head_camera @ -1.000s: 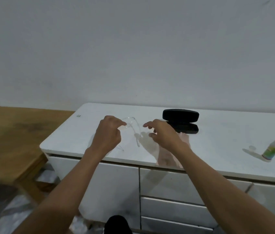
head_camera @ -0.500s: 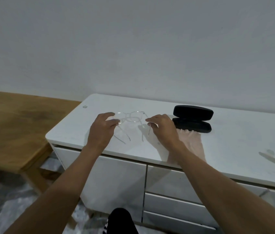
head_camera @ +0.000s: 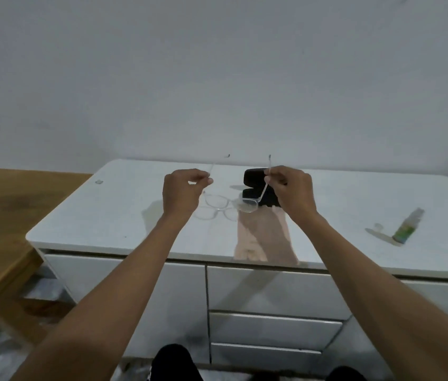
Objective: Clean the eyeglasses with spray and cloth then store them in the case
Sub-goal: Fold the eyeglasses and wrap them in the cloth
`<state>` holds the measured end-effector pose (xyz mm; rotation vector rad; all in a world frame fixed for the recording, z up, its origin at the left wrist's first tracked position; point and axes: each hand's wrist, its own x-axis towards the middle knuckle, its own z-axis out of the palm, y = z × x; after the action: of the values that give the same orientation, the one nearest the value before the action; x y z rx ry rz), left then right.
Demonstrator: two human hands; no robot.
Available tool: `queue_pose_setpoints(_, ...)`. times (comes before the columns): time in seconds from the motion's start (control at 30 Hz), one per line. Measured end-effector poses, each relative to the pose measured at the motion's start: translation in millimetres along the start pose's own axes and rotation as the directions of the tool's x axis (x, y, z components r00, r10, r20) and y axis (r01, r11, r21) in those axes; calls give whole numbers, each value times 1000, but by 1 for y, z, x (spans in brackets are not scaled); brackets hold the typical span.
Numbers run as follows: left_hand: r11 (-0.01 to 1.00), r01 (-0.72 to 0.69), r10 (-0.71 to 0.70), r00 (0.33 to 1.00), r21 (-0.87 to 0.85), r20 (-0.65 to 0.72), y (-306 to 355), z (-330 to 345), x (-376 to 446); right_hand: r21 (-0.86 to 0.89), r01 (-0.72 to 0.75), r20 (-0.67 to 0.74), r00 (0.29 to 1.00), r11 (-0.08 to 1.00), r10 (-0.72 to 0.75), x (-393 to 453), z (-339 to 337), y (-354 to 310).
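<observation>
Clear-framed eyeglasses [head_camera: 218, 202] hang above the white cabinet top [head_camera: 107, 215], lenses down and temples pointing up. My left hand [head_camera: 183, 193] pinches the left temple and my right hand [head_camera: 290, 191] pinches the right temple. A black glasses case [head_camera: 254, 178] stands open behind the glasses, partly hidden by my right hand. A pinkish cloth [head_camera: 264, 237] lies flat on the top below my right hand. The small spray bottle [head_camera: 406, 228], green label, lies at the right with its clear cap [head_camera: 378, 226] beside it.
A wooden table [head_camera: 5, 213] adjoins the cabinet on the left, lower down. A small clear item [head_camera: 98, 182] sits near the cabinet's back left corner. Drawers run below the top. A plain wall stands behind.
Both hands have lifted the glasses off the top and turned them so the temples point up and the lenses hang down. The camera view shifted left, bringing the spray bottle back into sight.
</observation>
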<state>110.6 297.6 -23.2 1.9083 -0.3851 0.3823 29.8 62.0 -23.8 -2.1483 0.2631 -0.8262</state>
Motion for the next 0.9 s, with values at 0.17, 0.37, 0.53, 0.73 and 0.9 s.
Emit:
queue_pose_setpoints(0.17, 1000, -16, 17, 989, -10, 149, 8, 32, -18, -26, -39, -37, 999, 999, 38, -19, -40, 25)
queue_pose_setpoints(0.37, 1000, -4, 3, 979, 6, 203, -1, 42, -30, -63, -38, -7, 999, 997, 37, -35, -51, 38)
queue_pose_setpoints(0.53, 1000, -12, 8, 974, 13, 227, -7, 42, -35, -53, -49, 14, 999, 997, 49, -42, -52, 41)
queue_pose_setpoints(0.73, 999, -40, 34, 964, 18, 263, -2, 43, -34, -49, -57, 78, 995, 997, 61, -43, -59, 39)
queue_pose_setpoints(0.9, 985, -149, 110, 926, 84, 362, -6, 32, -33, -85, -72, 186, 979, 994, 87, -43, -70, 42)
